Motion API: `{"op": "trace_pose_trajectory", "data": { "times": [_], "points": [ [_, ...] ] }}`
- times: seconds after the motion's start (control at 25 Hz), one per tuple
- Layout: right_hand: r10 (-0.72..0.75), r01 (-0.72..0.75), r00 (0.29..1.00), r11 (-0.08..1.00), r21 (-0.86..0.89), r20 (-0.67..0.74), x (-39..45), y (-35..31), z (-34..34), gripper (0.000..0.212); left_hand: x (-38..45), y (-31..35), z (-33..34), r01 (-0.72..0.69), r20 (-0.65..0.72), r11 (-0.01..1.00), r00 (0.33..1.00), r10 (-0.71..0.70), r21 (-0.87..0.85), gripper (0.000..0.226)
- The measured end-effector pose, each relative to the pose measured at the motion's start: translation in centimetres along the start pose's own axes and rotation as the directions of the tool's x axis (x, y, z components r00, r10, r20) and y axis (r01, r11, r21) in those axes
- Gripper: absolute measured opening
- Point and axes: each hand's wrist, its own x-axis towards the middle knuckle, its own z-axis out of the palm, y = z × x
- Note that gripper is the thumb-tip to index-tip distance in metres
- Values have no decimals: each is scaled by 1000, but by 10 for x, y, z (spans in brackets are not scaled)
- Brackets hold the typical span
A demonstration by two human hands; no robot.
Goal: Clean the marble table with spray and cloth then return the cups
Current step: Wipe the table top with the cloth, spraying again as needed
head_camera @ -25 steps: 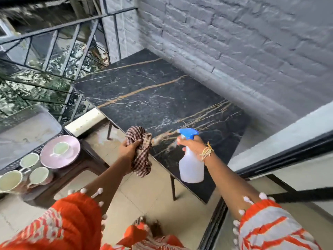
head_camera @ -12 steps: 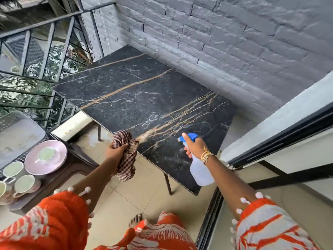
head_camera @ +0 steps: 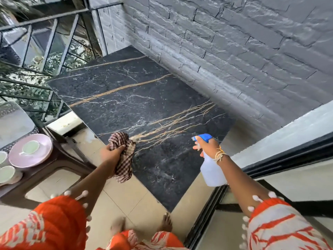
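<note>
The black marble table (head_camera: 137,98) with gold veins stands against the grey brick wall. My left hand (head_camera: 112,155) grips a bunched brown checked cloth (head_camera: 123,159) at the table's near left edge. My right hand (head_camera: 207,146) holds a white spray bottle (head_camera: 212,171) with a blue nozzle over the table's near right corner, nozzle pointing left across the top. Pale green cups (head_camera: 31,147) sit at the left on a dark stool, one of them on a pink plate (head_camera: 30,150).
A dark brown stool (head_camera: 54,170) carries the cups at lower left. A black metal railing (head_camera: 45,51) runs behind the table on the left. A black door frame (head_camera: 288,159) lies to the right. My bare feet stand on beige floor tiles (head_camera: 126,195).
I have stepped closer to the table. My right hand moved the spray bottle rightward, farther from the cloth, and its fingers have spread off the trigger. My left hand keeps gripping the cloth.
</note>
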Motion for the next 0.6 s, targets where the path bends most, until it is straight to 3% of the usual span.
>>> {"op": "trace_pose_trajectory", "data": {
  "times": [0.16,0.32,0.44,0.6],
  "points": [
    [25,-19,992,999,51,-121,30,6,-34,32,-7,1,24,-12,-40,1000,999,12,4,37],
    [53,-51,997,998,31,-64,60,12,-65,43,-16,-2,48,-4,-62,1000,998,4,-5,44],
    [-3,13,990,997,74,-140,79,10,-84,46,-24,2,65,8,-75,1000,997,-9,-16,48],
    [10,10,994,984,180,-108,93,-6,-108,40,-29,8,85,9,-82,999,997,-12,-31,51]
  ]
}}
